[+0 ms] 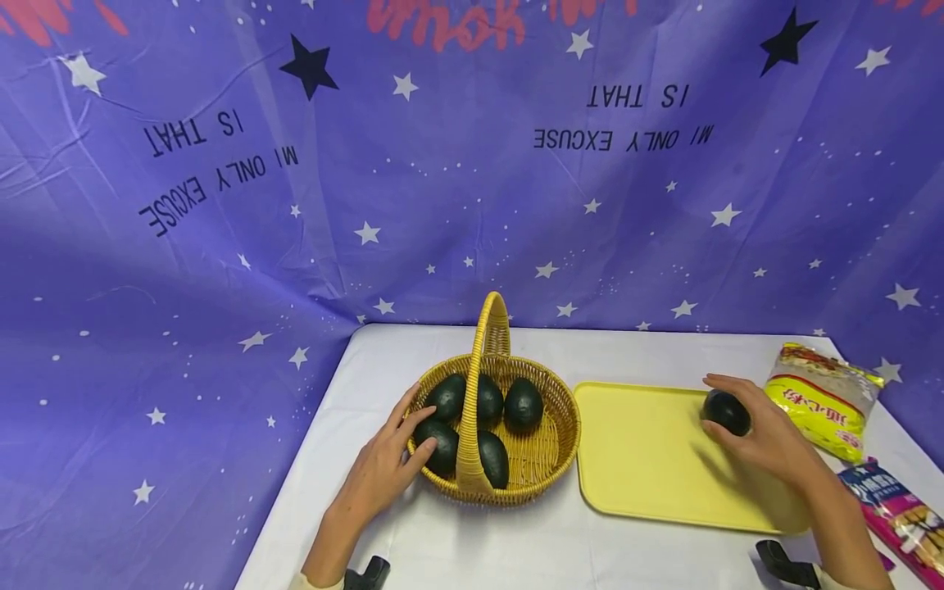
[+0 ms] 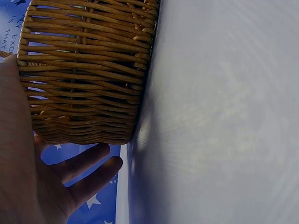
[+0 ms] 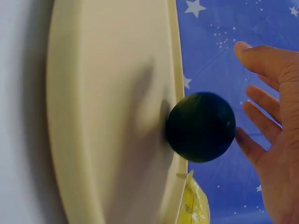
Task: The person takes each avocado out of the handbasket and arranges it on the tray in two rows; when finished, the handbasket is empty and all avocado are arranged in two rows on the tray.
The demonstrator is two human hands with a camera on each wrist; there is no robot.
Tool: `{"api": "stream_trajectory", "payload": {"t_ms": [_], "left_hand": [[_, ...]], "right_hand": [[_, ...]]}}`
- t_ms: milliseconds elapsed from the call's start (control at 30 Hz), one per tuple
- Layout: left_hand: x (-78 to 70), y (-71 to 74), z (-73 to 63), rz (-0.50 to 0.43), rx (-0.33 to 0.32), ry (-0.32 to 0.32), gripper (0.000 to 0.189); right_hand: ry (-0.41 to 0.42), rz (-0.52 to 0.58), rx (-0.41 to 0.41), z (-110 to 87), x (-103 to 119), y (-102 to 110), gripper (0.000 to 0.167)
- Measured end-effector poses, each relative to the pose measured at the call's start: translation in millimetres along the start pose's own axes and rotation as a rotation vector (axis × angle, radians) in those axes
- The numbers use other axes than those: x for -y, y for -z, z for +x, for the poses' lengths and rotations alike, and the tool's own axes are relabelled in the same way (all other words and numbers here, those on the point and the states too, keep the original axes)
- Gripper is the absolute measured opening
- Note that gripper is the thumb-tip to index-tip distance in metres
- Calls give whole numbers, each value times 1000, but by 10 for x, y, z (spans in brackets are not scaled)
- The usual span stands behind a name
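A wicker basket [image 1: 557, 381] with a tall handle holds several dark green avocados [image 1: 524, 406]. At its left rim rests my left hand [image 1: 387, 463], fingers spread, some reaching over the edge near the avocados. In the left wrist view the woven wall [image 2: 88, 70] fills the top left, with loosely extended fingers [image 2: 96, 179] beside it. On the right, a single avocado [image 3: 201, 127] is at the yellow tray [image 1: 642, 459]. My right hand [image 1: 763, 434] is around it with fingers apart; in the right wrist view a fingertip is right at its surface.
A yellow food bag [image 1: 826, 401] lies past the tray's far right corner. Nearer, a purple and blue snack packet [image 1: 896, 512] lies at the table's right side. A purple star-printed cloth [image 1: 472, 205] hangs behind the white table [image 1: 516, 549].
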State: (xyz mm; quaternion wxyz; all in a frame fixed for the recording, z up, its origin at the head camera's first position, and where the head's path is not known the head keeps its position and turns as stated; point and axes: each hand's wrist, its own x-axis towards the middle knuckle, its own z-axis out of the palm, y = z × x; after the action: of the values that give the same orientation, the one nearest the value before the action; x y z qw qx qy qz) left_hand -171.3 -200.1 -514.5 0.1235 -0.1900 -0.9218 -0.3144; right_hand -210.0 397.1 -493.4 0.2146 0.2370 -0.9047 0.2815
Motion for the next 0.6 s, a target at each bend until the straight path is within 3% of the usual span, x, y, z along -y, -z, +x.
{"api": "stream_trajectory", "payload": {"t_ms": [267,600], "left_hand": [[1,3,-11,3,1,3,53],[-4,-8,-8,-17,-1,7,54]], "right_hand": [[29,-16,-9,97,158,-70,79],[-13,-40,27,292,477,-114,75]]}}
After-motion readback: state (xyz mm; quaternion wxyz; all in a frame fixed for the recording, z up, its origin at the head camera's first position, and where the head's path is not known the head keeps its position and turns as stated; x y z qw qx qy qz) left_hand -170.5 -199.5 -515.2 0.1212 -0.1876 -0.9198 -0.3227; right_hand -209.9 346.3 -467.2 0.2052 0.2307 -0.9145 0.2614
